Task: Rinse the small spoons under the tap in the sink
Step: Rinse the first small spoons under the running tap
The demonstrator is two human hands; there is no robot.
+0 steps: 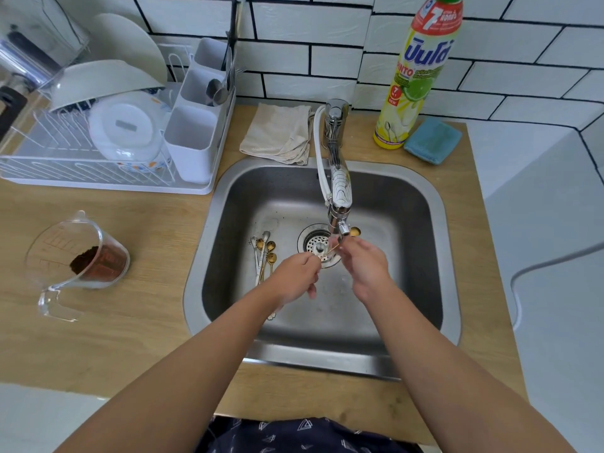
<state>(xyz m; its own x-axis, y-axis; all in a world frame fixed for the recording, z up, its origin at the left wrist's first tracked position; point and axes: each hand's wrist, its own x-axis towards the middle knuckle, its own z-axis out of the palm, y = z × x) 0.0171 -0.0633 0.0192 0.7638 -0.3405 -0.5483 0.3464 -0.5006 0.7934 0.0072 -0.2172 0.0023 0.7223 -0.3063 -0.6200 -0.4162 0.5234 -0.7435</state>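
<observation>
Both of my hands are over the drain of the steel sink (421,204), just below the tap (340,194). Between them they hold one small gold spoon (354,231), its bowl showing right of the tap's nozzle. My left hand (295,277) pinches the thin handle end. My right hand (366,268) grips the spoon closer to the bowl. Water runs from the nozzle onto the fingers. Several more small gold spoons (266,253) lie in a bunch on the sink floor, left of the drain (318,245).
A white dish rack (98,148) with plates and a cutlery holder stands at the back left. A measuring jug (81,256) with brown powder lies tipped on the wooden counter. Behind the sink are a folded cloth (277,132), a dish soap bottle (415,76) and a blue sponge (433,140).
</observation>
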